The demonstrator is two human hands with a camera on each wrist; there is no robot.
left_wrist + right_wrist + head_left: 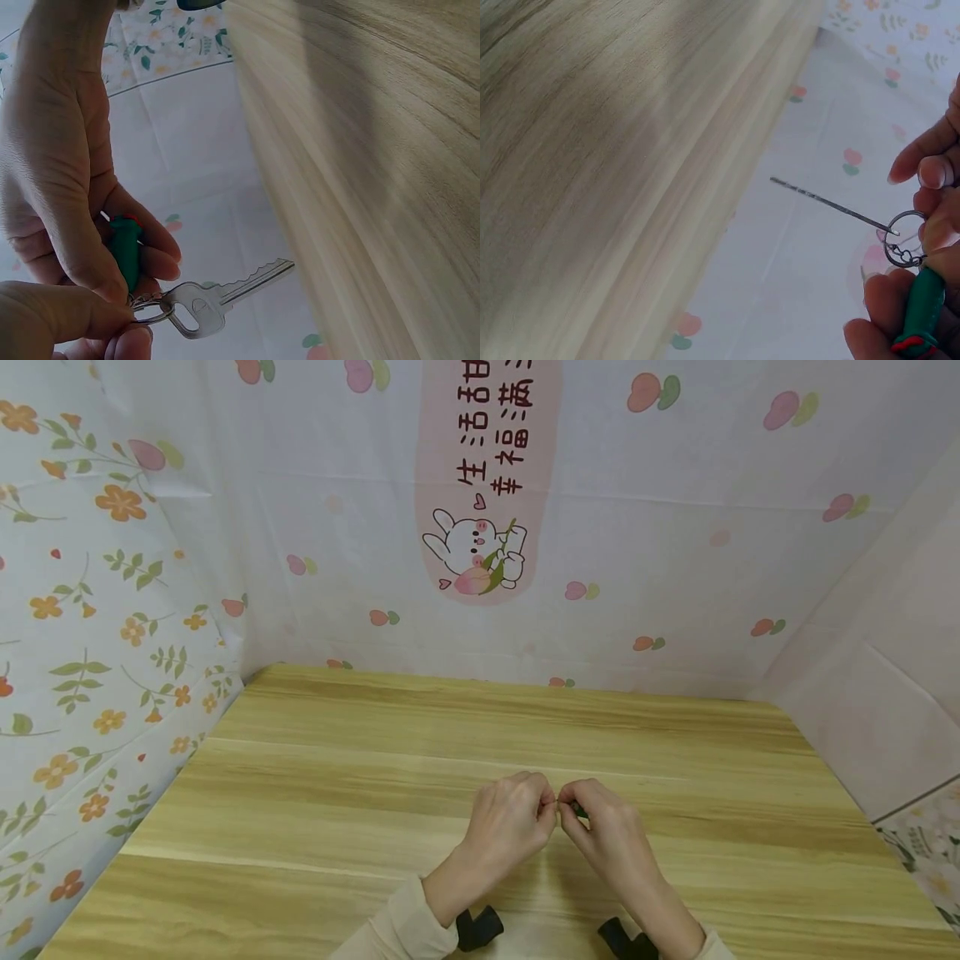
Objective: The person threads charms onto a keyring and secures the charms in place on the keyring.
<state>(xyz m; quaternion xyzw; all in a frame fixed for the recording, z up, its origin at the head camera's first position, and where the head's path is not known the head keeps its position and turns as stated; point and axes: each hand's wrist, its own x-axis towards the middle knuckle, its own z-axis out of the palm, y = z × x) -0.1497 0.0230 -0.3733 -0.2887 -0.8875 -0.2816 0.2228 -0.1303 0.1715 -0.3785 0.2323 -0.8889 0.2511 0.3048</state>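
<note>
Near the middle of the table, my left hand [512, 817] and right hand [609, 827] meet over one set of small things. A silver metal key [251, 286] hangs on a thin split ring [887, 247], and the left thumb and fingers pinch that ring. The right hand holds a green keychain charm [925, 300] with a red band, joined to the ring by a short chain [904, 255]. In the left wrist view the key's toothed blade points away from both hands. Fingers partly hide the ring and chain.
The wood-grain table [337, 760] spreads around both hands. Behind it hangs a white printed cloth [330, 527], with a flowered cloth [82, 677] on the left. Two black angular pieces [480, 930] sit by the forearms at the near edge.
</note>
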